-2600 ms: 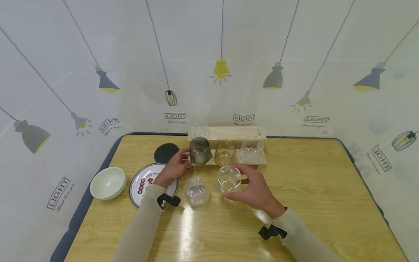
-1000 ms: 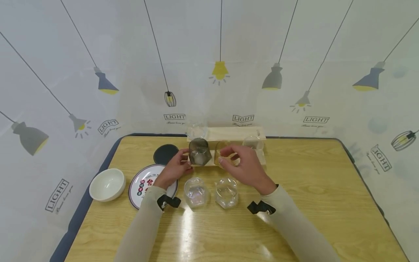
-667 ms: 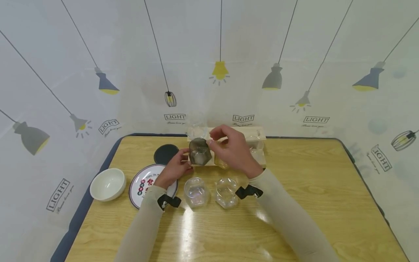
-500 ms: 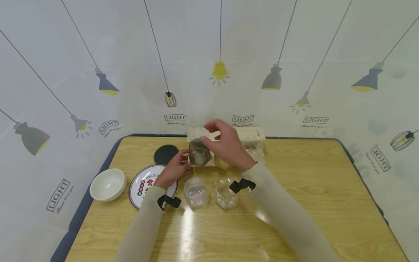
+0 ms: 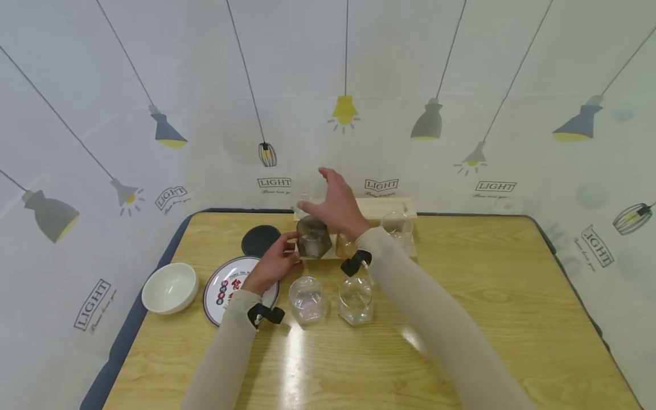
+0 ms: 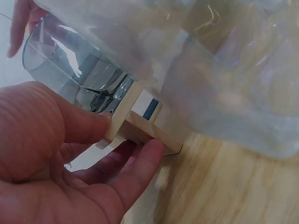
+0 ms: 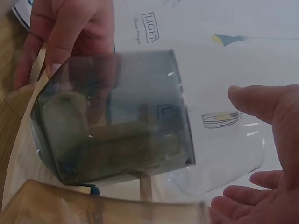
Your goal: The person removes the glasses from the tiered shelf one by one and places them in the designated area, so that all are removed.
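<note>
My left hand (image 5: 287, 253) pinches the left end of a two-tier wooden stand (image 6: 140, 116) between thumb and fingers. A grey faceted glass (image 5: 314, 236) stands on the stand's front tier, right beside that hand. My right hand (image 5: 322, 196) reaches over the grey glass with its fingers spread around a clear glass (image 7: 219, 158) on the back tier, thumb and fingers apart from it. An amber glass (image 5: 346, 246) sits mostly hidden behind my right forearm. Another clear glass (image 5: 397, 225) stands at the stand's right.
Two clear glasses (image 5: 306, 299) (image 5: 355, 299) stand on the wooden table (image 5: 487, 296) in front of the stand. A printed plate (image 5: 222, 285), a white bowl (image 5: 170, 286) and a black coaster (image 5: 260, 239) lie to the left. A patterned curtain closes in the back and sides.
My right hand set a clear glass down on the table, then rose and moved back and left over the stand to the rear clear glass. The left hand stayed on the stand.
</note>
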`<state>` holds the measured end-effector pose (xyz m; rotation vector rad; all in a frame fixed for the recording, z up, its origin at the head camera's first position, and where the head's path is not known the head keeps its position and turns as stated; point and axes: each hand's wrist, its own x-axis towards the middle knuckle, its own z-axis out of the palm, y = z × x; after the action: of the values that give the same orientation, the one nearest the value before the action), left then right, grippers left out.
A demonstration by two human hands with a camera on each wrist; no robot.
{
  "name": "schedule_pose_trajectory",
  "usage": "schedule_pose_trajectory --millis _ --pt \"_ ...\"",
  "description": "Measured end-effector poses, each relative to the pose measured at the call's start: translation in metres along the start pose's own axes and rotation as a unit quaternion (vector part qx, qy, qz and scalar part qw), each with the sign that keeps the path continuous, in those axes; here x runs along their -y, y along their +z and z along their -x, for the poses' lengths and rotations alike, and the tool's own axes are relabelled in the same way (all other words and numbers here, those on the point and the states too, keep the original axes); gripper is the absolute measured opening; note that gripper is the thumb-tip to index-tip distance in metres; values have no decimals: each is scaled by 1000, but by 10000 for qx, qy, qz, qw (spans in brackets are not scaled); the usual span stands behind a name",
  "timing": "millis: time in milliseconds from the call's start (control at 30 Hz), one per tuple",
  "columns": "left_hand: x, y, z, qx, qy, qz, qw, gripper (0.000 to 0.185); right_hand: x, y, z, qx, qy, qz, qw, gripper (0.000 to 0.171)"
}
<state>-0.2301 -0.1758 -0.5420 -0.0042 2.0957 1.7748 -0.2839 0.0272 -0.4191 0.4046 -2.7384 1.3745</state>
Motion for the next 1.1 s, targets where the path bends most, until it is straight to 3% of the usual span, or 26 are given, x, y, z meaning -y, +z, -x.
schedule_pose_trajectory --millis 167,367,500,633,833,1100 --pt "1 1 -1 61 64 90 9999 58 -9 3 -10 519 265 90 9983 102" --pt "3 2 -2 74 138 71 9999 58 -20 7 -15 695 113 221 9973 95" --pt "4 1 -2 53 156 100 9998 57 -22 9 -16 567 87 164 9982 91" --pt "4 1 -3 39 169 136 9998 57 -19 3 -12 283 140 -305 9990 91" --pt "3 1 -3 0 108 118 9999 56 -12 -17 3 30 84 -1034 9946 92" --pt "4 1 -3 33 109 131 9998 57 -10 -50 39 -306 -293 -1161 9923 88"
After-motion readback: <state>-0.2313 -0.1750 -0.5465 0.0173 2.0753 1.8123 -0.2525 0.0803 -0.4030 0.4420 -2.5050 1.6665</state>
